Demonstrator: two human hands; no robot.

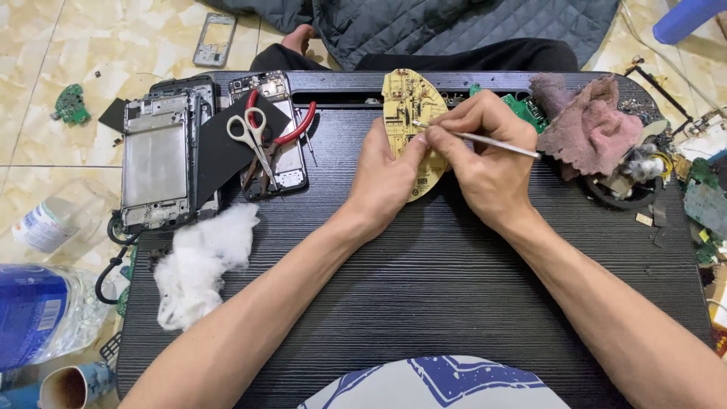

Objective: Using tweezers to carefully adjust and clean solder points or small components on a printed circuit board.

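Head view: the left hand (386, 178) props a yellow oval circuit board (413, 113) upright on the black table (424, 288), palm against its lower edge, thumb pressed on its face. The right hand (485, 163) has its fingers pinched together around a thin metal tool (492, 142), held like a pen, with the tip touching the board near its middle. The board sits at the table's far centre, just in front of a green board (522, 106). Right of the hands lies a mauve rag (591, 125) beside a heap of parts. To the left are scissors (257, 136) on an opened phone (276, 132), a phone frame (157, 163) and cotton wool (201, 261). Off the table's left edge lies a plastic bottle (38, 310); its contents cannot be told.
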